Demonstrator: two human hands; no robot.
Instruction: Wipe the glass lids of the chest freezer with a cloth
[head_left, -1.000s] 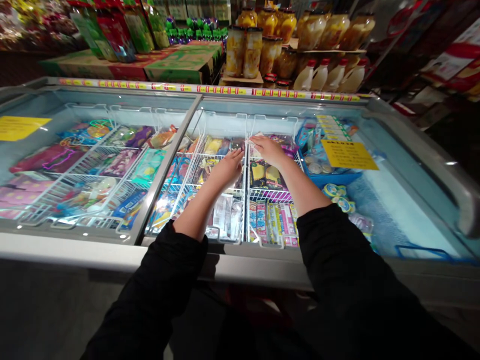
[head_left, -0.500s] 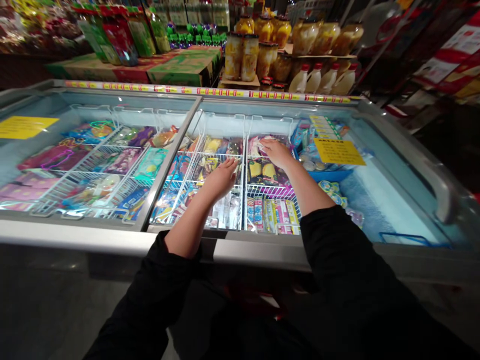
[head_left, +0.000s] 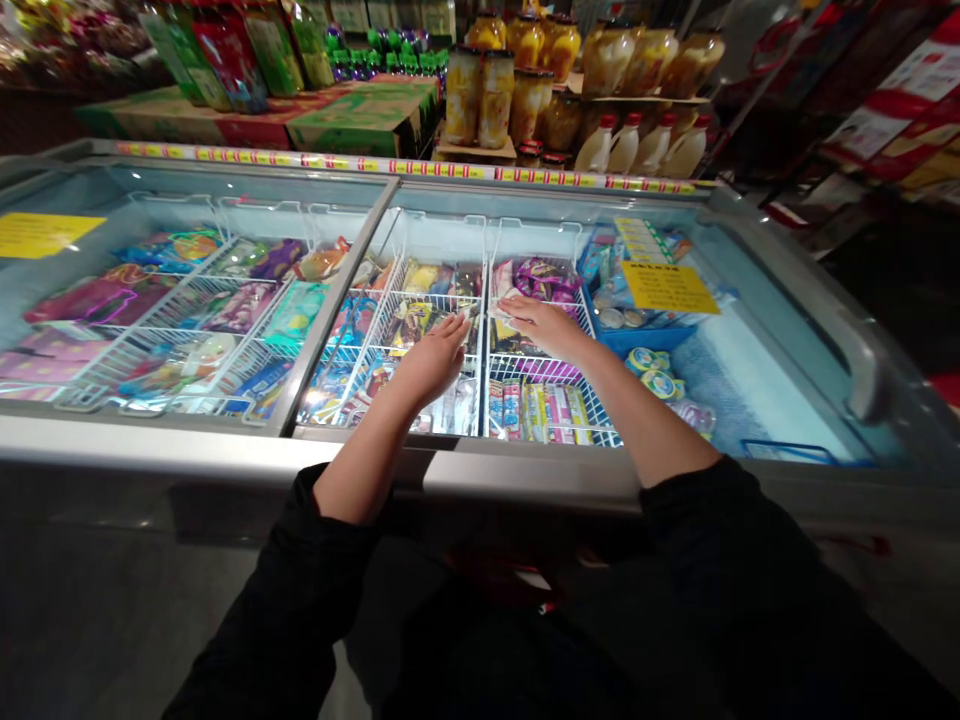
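Observation:
My left hand (head_left: 437, 355) lies flat with its fingers stretched out over the glass top of a chest freezer (head_left: 525, 472). Beneath it are a white wire basket (head_left: 381, 330) and dark and yellow frozen food packs (head_left: 411, 326). To its right, my right hand (head_left: 541, 324) is also spread flat, fingers pointing left, above the baskets. A whitish patch shows at its fingertips; whether this is a cloth or a pack below, I cannot tell. Purple packs (head_left: 546, 278) lie just beyond that hand, and a row of slim ice-pop packs (head_left: 538, 410) sits nearer to me.
A metal lid frame (head_left: 341, 305) crosses the freezer left of my hands. Yellow notices, one a yellow sign (head_left: 670, 287), are on the glass. At right is a lid handle (head_left: 866, 375). Glass jars (head_left: 480, 98) and white jugs (head_left: 624, 148) stand behind the freezer.
My right hand has moved toward me and slightly left, uncovering the purple packs. My left hand has shifted slightly left. The view has tilted a little, so the freezer sits higher in the picture.

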